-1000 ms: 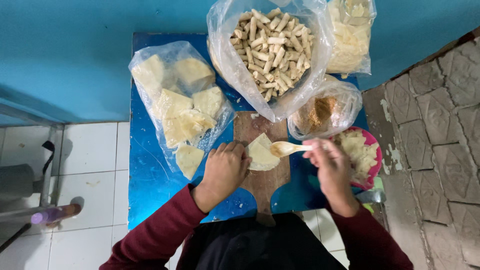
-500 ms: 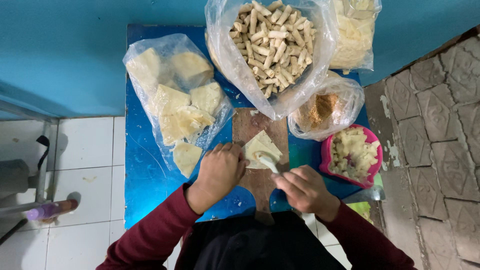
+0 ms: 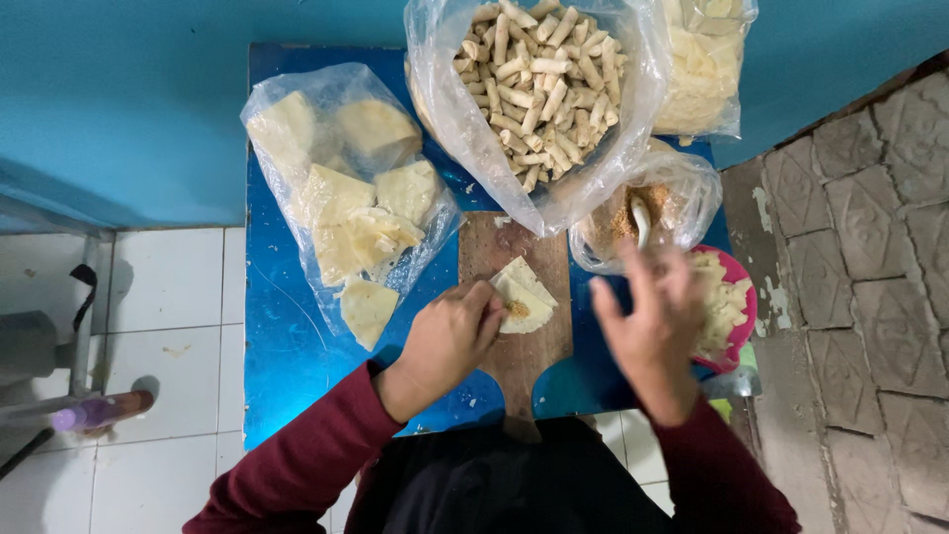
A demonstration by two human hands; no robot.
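My left hand [image 3: 450,336] pins a pale triangular wrapper [image 3: 522,295] against a wooden cutting board [image 3: 522,361]; a dab of brown filling sits on the wrapper. My right hand [image 3: 652,321] is lifted and blurred, fingers spread, over the board's right edge. Just beyond its fingertips a white spoon [image 3: 641,220] stands in a clear bag of brown filling [image 3: 682,193]. Under that hand is a pink bowl [image 3: 743,326] of pale shredded food.
A blue tabletop [image 3: 297,346] carries a bag of folded wrappers [image 3: 346,198] at left, a big bag of small rolls [image 3: 539,79] at the back and another bag [image 3: 702,69] at back right. White floor tiles lie left, paving stones right.
My right hand has moved from the board's near end up toward the bag of brown filling, and the spoon now stands in that bag. My left hand stays on the wrapper.
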